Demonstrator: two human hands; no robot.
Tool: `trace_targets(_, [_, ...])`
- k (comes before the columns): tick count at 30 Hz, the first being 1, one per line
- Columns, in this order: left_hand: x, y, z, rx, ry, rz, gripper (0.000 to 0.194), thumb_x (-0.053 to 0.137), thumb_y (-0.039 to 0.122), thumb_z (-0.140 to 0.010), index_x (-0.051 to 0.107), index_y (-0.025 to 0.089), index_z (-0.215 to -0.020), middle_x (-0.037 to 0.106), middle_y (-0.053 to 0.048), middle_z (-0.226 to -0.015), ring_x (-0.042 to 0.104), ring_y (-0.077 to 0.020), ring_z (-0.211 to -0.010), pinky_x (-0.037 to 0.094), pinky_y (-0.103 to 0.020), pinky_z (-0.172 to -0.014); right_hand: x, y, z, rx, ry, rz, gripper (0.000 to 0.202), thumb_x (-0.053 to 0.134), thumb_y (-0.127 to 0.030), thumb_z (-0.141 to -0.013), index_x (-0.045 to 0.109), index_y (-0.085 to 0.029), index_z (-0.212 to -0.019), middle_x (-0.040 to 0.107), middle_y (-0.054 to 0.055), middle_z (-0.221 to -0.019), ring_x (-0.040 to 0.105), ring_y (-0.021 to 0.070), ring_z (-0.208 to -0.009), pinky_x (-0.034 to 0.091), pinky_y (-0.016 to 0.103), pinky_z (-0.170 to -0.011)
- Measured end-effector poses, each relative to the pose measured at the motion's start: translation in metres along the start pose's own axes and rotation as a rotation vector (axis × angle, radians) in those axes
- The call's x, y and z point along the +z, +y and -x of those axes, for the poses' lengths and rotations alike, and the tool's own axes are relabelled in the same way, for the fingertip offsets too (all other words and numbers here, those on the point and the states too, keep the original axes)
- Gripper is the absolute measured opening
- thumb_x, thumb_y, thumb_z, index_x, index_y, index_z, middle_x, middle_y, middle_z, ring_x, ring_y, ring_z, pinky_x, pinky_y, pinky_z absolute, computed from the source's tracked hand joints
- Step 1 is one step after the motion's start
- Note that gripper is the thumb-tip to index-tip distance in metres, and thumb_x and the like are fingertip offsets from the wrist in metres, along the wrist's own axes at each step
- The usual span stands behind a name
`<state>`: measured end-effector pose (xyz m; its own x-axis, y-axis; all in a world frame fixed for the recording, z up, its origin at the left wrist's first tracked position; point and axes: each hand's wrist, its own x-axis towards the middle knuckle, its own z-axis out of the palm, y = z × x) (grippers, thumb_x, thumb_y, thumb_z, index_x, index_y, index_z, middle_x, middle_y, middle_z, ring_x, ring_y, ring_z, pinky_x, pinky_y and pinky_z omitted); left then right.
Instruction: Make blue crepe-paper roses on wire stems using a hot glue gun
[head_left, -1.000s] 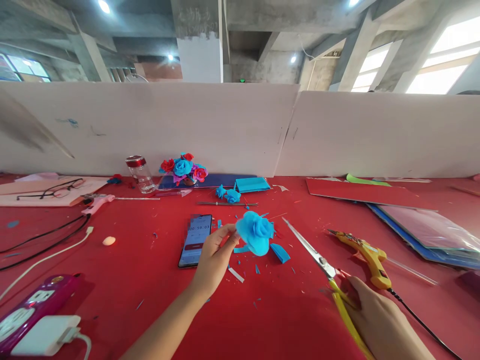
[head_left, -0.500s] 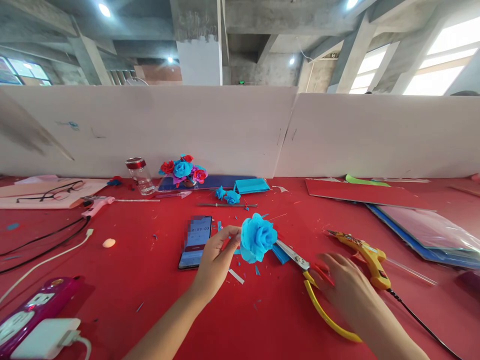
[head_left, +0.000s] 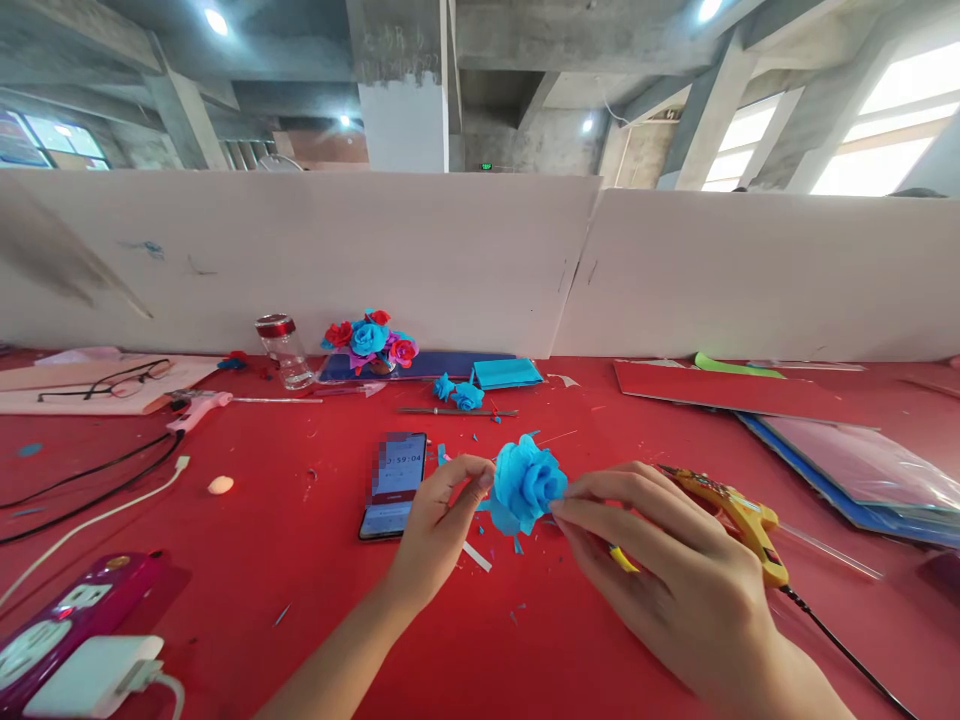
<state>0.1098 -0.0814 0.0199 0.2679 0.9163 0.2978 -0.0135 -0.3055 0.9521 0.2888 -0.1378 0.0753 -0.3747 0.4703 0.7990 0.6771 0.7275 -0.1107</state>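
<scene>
A blue paper rose (head_left: pixel 527 485) is held above the red table, its layered petals turned toward me and to the right. At its left edge, my left hand (head_left: pixel 444 515) pinches it between thumb and fingers. My right hand (head_left: pixel 667 550) has thumb and forefinger closed together on the rose's right petal edge. Under that hand a bit of yellow scissors handle (head_left: pixel 624 559) shows; the rest of the scissors is hidden. The yellow hot glue gun (head_left: pixel 750 520) lies just right of my right hand, partly covered by it.
A phone (head_left: pixel 392 488) lies left of the rose, among blue paper scraps. Behind stand a paper bouquet (head_left: pixel 370 338), a glass bottle (head_left: pixel 285 352) and small blue roses (head_left: pixel 466 396). A purple power strip (head_left: pixel 105 585) sits front left; plastic-covered sheets (head_left: pixel 862 465) lie right.
My right hand has moved left from over the scissors to the rose and now touches its petals. The rose has shifted slightly right and down in view, still in my left hand.
</scene>
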Motion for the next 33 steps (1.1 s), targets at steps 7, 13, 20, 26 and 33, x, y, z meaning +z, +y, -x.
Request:
trace_targets(7, [0.001,0.002,0.000,0.012,-0.010,-0.027,0.024,0.045,0.036,-0.088,0.053,0.018,-0.074,0.052,-0.002,-0.074,0.047,-0.0152,-0.071,0.040,-0.026,-0.068,0.000,0.003,-0.002,-0.003,-0.068,0.064,0.017,0.054,-0.004,-0.082,0.058,-0.020,-0.087,0.059,0.003,-0.088,0.054,0.0141,-0.074,0.042,0.030,-0.067])
trace_targets(13, [0.001,0.003,0.000,0.027,-0.006,-0.037,0.025,0.043,0.035,-0.088,0.054,0.018,-0.073,0.054,-0.002,-0.076,0.048,-0.0147,-0.071,0.039,-0.025,-0.068,0.004,-0.001,-0.004,0.034,-0.052,0.083,0.014,0.054,-0.006,-0.082,0.057,-0.020,-0.082,0.057,0.001,-0.084,0.053,0.0131,-0.072,0.041,0.029,-0.067])
trace_targets(20, [0.001,0.003,0.000,0.032,0.027,-0.042,0.027,0.045,0.039,-0.087,0.055,0.018,-0.072,0.054,-0.002,-0.073,0.047,-0.0158,-0.071,0.040,-0.025,-0.067,0.000,-0.004,-0.005,0.115,0.031,0.071,0.014,0.057,-0.008,-0.081,0.057,-0.021,-0.083,0.056,0.000,-0.084,0.053,0.0101,-0.067,0.041,0.024,-0.062])
trace_targets(26, [0.000,0.001,0.000,0.013,0.027,0.001,0.025,0.045,0.036,-0.087,0.057,0.018,-0.074,0.055,-0.002,-0.073,0.048,-0.0154,-0.071,0.040,-0.025,-0.067,-0.006,0.001,-0.002,0.151,0.042,0.080,0.018,0.050,-0.006,-0.081,0.057,-0.022,-0.084,0.058,0.002,-0.083,0.054,0.0118,-0.070,0.041,0.024,-0.061])
trace_targets(33, [-0.002,-0.003,-0.001,0.005,0.101,0.182,0.024,0.061,0.029,-0.077,0.050,0.019,-0.058,0.044,0.005,-0.055,0.038,-0.0103,-0.053,0.037,-0.020,-0.052,-0.011,0.026,0.022,0.256,-0.186,0.112,0.026,0.038,-0.013,-0.083,0.036,-0.022,-0.059,0.039,-0.002,-0.052,0.035,0.0144,-0.052,0.032,0.028,-0.051])
